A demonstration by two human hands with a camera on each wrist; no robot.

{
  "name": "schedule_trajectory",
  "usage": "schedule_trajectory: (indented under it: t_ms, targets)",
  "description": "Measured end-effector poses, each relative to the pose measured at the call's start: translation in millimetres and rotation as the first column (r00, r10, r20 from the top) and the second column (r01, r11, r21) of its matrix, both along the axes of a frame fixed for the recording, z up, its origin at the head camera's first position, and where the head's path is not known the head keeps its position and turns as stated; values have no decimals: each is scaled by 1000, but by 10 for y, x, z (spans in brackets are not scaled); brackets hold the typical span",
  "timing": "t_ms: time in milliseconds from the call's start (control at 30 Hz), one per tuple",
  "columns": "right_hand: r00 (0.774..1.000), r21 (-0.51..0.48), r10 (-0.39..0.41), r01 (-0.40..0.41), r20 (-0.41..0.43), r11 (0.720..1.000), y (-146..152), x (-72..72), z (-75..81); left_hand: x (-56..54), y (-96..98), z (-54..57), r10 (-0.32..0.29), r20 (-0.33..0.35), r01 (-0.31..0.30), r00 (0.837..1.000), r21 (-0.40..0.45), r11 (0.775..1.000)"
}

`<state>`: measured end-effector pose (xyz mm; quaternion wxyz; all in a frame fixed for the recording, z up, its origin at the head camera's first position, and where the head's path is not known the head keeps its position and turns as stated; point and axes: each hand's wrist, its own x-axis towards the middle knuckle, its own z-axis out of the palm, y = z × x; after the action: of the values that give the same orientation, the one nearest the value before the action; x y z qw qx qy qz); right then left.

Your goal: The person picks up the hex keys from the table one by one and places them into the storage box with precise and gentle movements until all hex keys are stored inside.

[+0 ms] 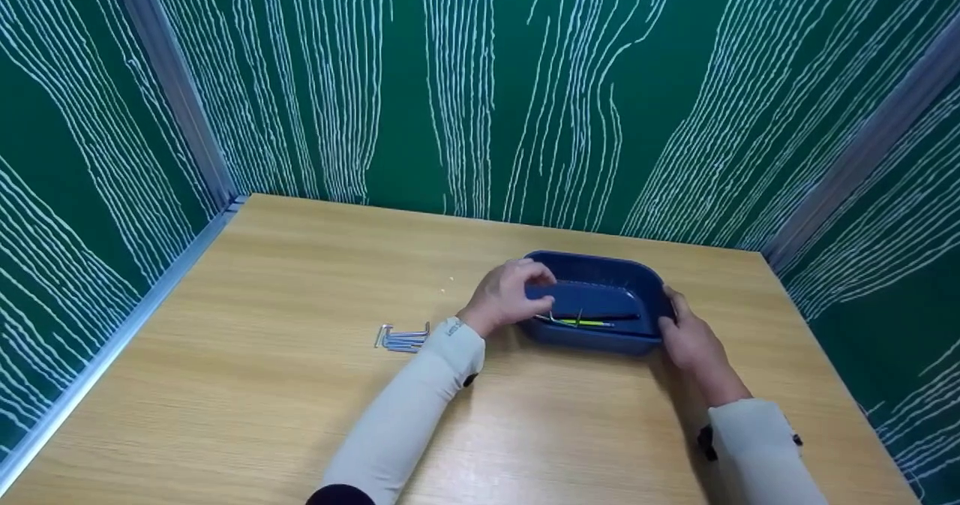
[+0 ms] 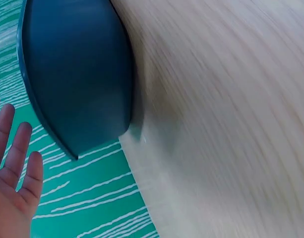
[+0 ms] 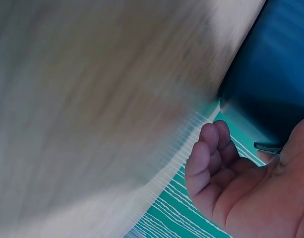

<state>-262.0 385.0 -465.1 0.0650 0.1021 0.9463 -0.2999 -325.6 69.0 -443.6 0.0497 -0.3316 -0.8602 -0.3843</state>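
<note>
A dark blue plastic basin point(image 1: 600, 265) stands on the wooden table. My right hand point(image 1: 694, 344) grips its right end at the rim, and in the right wrist view the outer fingers point(image 3: 199, 163) curl beside the basin wall. Over the basin's left end is my left hand point(image 1: 514, 291), its fingers loosely bent and apart. The left wrist view shows these fingers point(image 2: 15, 153) spread, with nothing between them. Inside the basin lie a yellow-green pencil point(image 1: 589, 323), a dark slim stick point(image 1: 622, 317) and thin bent metal pieces near the left thumb.
Several L-shaped metal hex keys point(image 1: 403, 340) lie in a small pile on the table point(image 1: 300, 280), left of the left forearm. Two tiny pale bits point(image 1: 442, 290) sit behind them. Green walls point(image 1: 405, 92) with white wavy lines enclose the table's back and sides.
</note>
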Motion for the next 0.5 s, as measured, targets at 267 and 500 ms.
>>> schedule_trajectory:
  t_ms: [267, 500]
  targets:
    - [1000, -40, 4, -3, 11, 999, 4, 19, -1, 25, -249, 69, 82, 61, -76, 995, -88, 993]
    - [1000, -51, 5, -4, 12, 999, 11, 21, -8, 22, -552, 101, 118, 82, -106, 990, -138, 985]
